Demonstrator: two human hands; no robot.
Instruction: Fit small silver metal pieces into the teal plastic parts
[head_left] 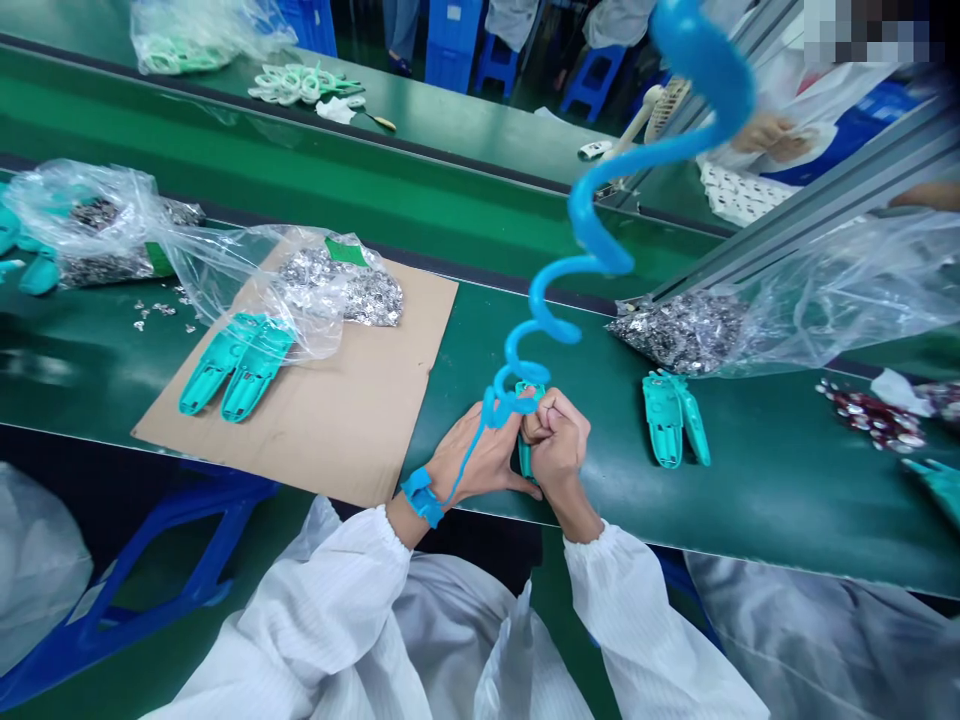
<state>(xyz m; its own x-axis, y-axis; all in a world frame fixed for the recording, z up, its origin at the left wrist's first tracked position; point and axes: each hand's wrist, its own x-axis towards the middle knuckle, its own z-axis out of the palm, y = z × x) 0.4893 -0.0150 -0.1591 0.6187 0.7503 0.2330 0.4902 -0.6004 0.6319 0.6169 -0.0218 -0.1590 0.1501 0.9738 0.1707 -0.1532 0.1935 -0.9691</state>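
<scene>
A teal plastic housing (525, 459) lies on the green bench, mostly hidden between my two hands. My left hand (474, 455) holds it from the left side, with the thumb along its near end. Curled into a fist, my right hand (556, 436) presses against the housing's right side; what its fingers grip is hidden. A blue wrist strap (423, 497) circles my left wrist, and its coiled blue cord (556, 322) rises in front of the bench and partly covers my left fingers.
On the left, a cardboard sheet (360, 420) bears two teal housing halves (238, 367) and a clear bag of small metal parts (341, 280). To the right are more teal halves (664, 420), another parts bag (679, 330) and dark red pieces (874, 415). A metal post (780, 215) stands behind.
</scene>
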